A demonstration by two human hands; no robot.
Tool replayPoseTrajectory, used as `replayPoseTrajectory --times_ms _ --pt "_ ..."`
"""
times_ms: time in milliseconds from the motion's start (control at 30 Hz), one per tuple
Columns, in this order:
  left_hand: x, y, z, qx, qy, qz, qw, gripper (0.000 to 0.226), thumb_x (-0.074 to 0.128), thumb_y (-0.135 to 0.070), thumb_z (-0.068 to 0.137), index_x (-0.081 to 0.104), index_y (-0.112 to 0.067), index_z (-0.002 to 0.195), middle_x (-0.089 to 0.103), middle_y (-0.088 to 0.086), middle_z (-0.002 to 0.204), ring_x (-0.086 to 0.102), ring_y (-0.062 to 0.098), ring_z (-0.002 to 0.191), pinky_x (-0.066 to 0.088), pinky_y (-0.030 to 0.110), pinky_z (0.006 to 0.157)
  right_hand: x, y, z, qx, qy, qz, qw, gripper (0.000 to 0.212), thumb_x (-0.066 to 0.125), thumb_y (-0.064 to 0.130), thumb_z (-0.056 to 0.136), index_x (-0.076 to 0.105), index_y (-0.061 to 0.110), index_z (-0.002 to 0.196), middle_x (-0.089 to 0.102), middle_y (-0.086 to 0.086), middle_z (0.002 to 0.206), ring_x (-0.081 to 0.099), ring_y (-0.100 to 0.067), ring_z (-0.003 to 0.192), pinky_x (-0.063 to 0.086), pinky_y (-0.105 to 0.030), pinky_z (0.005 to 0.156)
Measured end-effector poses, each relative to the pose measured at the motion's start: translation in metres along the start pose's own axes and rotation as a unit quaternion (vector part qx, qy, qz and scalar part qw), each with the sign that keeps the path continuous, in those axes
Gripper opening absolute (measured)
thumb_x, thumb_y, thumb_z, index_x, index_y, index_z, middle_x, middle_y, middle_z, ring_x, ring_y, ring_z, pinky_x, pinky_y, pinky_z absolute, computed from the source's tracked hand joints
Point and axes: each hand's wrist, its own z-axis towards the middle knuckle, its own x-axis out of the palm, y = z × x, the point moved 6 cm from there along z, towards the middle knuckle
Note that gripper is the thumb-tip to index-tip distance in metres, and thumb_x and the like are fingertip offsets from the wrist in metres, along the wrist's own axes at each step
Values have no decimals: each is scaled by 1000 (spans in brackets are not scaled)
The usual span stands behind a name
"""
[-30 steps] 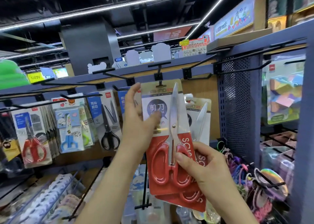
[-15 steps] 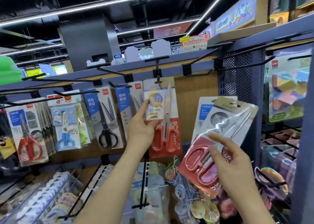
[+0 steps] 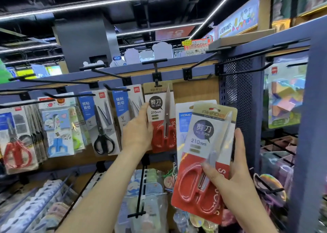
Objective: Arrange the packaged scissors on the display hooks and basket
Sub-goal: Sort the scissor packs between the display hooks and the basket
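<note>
A red-handled packaged scissors [image 3: 161,116] hangs on the centre display hook [image 3: 155,68]. My left hand [image 3: 138,128] holds its left edge, thumb on the front of the card and fingers hidden behind. My right hand [image 3: 228,181] grips a second red-handled scissors pack [image 3: 203,155] near its bottom, upright in front of the shelf. Behind this pack I hold a white-and-blue pack [image 3: 182,126], mostly hidden.
More scissors packs hang to the left: a black-handled pair [image 3: 102,121], a blue pair [image 3: 56,132] and a red pair [image 3: 16,141]. Empty black hooks [image 3: 200,64] jut out at the upper right by a perforated panel [image 3: 238,105]. Wire racks [image 3: 141,188] of goods lie below.
The front scissors pack slid back along the centre hook, my left hand staying on it. My right hand swung its packs away to the right, then turned them upright and raised them.
</note>
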Motion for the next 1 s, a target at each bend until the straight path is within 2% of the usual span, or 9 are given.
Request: replayPoseTrajectory --times_ms 100,200,300,433,567,633,733,867,1000 --pt "-37 -20 -15 49 -70 -181 980 27 53 -22 98 60 -30 123 65 -5 98 57 7 83 45 23 71 8 -4 -1 11 51 18 998 100 78 34 71 15 72 138 56 18 140 62 -14 121 51 -50 99" --pt "-54 -47 -18 73 -7 -348 935 12 62 -27 94 66 -36 100 65 -8 99 55 0 84 42 7 71 17 0 -4 20 78 18 997 87 75 23 71 29 52 139 75 8 107 74 -16 95 60 -31 78" --pt "-53 -54 -17 77 61 -340 935 22 72 -43 81 68 -36 101 62 -3 111 56 0 97 46 12 83 21 6 -5 10 87 31 996 76 72 18 73 34 49 131 77 3 102 75 -19 89 58 -24 71" --pt "-54 -46 -21 54 45 -355 932 40 82 -36 73 65 -38 110 55 -9 112 54 3 103 53 30 90 25 3 -5 12 88 43 995 76 72 17 76 34 50 133 76 1 107 74 -19 92 58 -25 73" --pt "-70 -38 -28 115 -73 -218 966 39 78 -45 74 67 -33 110 46 -9 100 47 6 93 42 18 81 28 3 -7 -3 78 35 996 78 72 16 78 34 51 136 74 8 109 73 -16 96 58 -23 75" --pt "-70 -40 -32 133 -44 -206 969 38 75 -49 76 67 -33 109 49 -13 93 48 2 82 41 11 73 28 3 -6 -8 78 28 997 80 73 17 79 33 51 139 73 8 111 72 -15 98 58 -24 79" --pt "-67 -41 -35 93 11 -238 967 36 76 -48 76 60 -33 105 59 -11 85 57 6 75 51 21 66 33 3 -7 -11 86 22 996 78 72 19 80 35 55 138 71 8 115 71 -14 101 58 -25 82" --pt "-61 -36 -32 -46 127 -435 890 31 81 -15 76 57 -17 95 74 8 87 72 19 73 60 28 61 38 1 -8 -5 101 34 994 69 72 23 76 41 55 129 66 20 121 68 -5 107 55 -17 80" --pt "-72 -34 -36 -75 93 -533 838 16 76 -2 77 70 -12 88 75 9 81 73 22 69 58 26 56 41 0 -6 4 117 49 992 51 78 28 79 57 46 123 70 6 120 69 -16 107 57 -30 85"
